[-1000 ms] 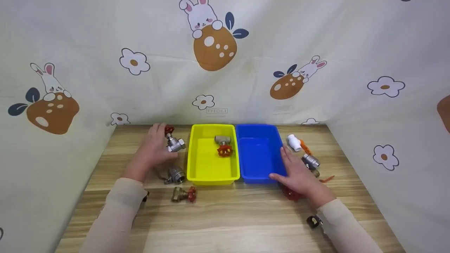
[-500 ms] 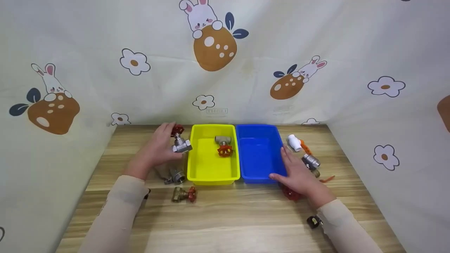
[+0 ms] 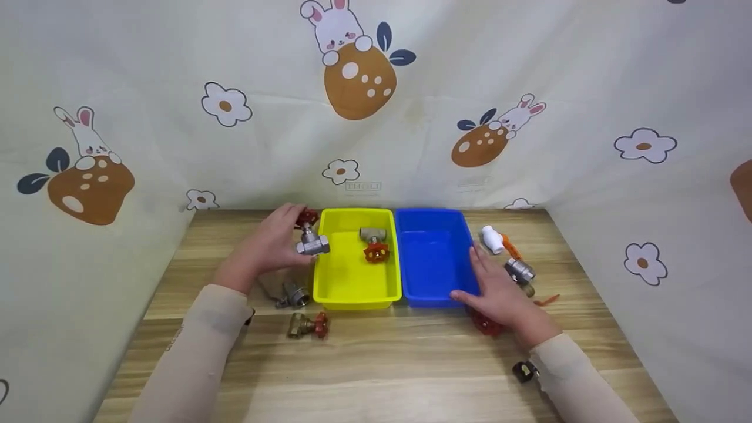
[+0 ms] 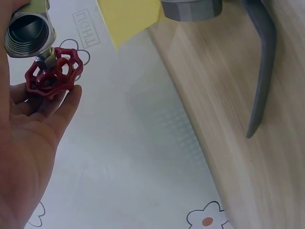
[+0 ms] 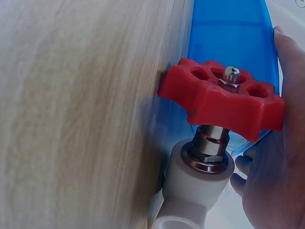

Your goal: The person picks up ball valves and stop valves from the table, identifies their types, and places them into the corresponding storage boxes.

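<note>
The left hand (image 3: 272, 244) holds a silver valve (image 3: 313, 244) with a dark red handwheel between fingers and thumb, at the left rim of the yellow bin (image 3: 356, 305). In the left wrist view, fingertips touch the red handwheel (image 4: 55, 74) and the threaded end faces the camera. The right hand (image 3: 499, 294) rests with spread, fairly straight fingers against the right side of the blue bin (image 3: 435, 264). Under it, partly hidden, is a white valve (image 5: 198, 183) with a red handwheel (image 5: 224, 98). A valve with a red wheel (image 3: 376, 252) lies inside the yellow bin.
A grey lever valve (image 3: 295, 294) and a brass valve with red wheel (image 3: 308, 325) lie left of and below the yellow bin. Right of the blue bin are a white valve with orange handle (image 3: 492, 239), a silver valve (image 3: 520, 270) and an orange-red lever (image 3: 547, 299). A patterned sheet stands behind.
The left hand has moved right with the silver valve, from beside the yellow bin to its left rim. The right hand has stayed at the blue bin.
</note>
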`<state>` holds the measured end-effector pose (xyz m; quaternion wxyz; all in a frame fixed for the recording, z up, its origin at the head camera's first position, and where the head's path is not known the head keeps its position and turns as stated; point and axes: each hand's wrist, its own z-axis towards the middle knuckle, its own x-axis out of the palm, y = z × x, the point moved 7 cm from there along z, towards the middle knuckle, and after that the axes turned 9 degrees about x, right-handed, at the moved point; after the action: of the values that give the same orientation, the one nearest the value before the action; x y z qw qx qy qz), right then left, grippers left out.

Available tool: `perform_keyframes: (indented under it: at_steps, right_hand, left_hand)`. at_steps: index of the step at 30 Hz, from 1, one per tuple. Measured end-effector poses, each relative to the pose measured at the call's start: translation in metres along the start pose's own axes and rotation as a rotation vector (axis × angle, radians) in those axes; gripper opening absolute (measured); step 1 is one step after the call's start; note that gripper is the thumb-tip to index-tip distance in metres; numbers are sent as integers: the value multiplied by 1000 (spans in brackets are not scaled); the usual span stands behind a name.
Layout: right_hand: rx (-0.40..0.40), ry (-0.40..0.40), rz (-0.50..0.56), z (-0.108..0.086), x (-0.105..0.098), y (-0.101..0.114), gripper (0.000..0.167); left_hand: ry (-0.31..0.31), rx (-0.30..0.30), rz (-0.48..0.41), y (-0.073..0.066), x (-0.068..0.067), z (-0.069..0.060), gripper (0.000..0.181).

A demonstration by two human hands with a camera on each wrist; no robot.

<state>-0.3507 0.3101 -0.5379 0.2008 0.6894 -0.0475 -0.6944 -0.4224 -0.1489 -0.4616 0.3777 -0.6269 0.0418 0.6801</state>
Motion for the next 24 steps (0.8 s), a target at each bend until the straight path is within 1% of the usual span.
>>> perform_keyframes:
  at_steps: [7, 11, 24]
  right_hand:
    - [16, 10, 1, -1, -1, 0, 117]
    - [25, 13, 10, -1, -1, 1, 117]
    - [35, 24, 5, -1, -1, 0, 117]
  left_hand:
    - [16, 49, -2, -10, 1, 10, 119]
    - [45, 61, 2, -15, 2, 15, 120]
    - [106, 110, 15, -33, 7, 34, 110]
